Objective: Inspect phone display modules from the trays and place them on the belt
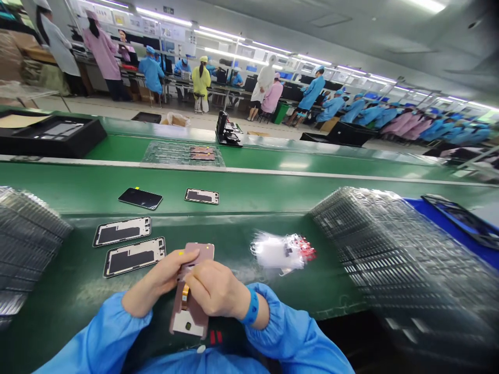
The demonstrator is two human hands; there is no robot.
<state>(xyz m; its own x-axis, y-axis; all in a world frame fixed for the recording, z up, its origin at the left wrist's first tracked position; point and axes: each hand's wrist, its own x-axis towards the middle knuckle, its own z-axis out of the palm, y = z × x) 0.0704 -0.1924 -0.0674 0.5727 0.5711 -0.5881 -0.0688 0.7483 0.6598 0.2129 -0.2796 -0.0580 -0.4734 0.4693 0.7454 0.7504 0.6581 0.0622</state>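
A phone screen panel (190, 314), its brownish-pink back with an orange flex cable (185, 296) facing up, lies tilted before my chest. My left hand (167, 272) grips its upper left edge, thumb on top. Over the panel's middle, my right hand (214, 288) is closed in a pinch beside the cable; what its fingertips hold is hidden. A blue band (252, 307) circles my right wrist. Left of my hands lie two phone frames (134, 257), (122, 231) with dark and white insides. Below the panel on the right are small red pieces (215, 337).
Stacked clear plastic trays stand at left (27, 244) and right (393, 249). A pile of white and red-tipped strips (278, 250) sits right of my hands. Farther back are a dark phone (140, 198), another frame (201, 196) and a tray with panels (183, 154). People work beyond.
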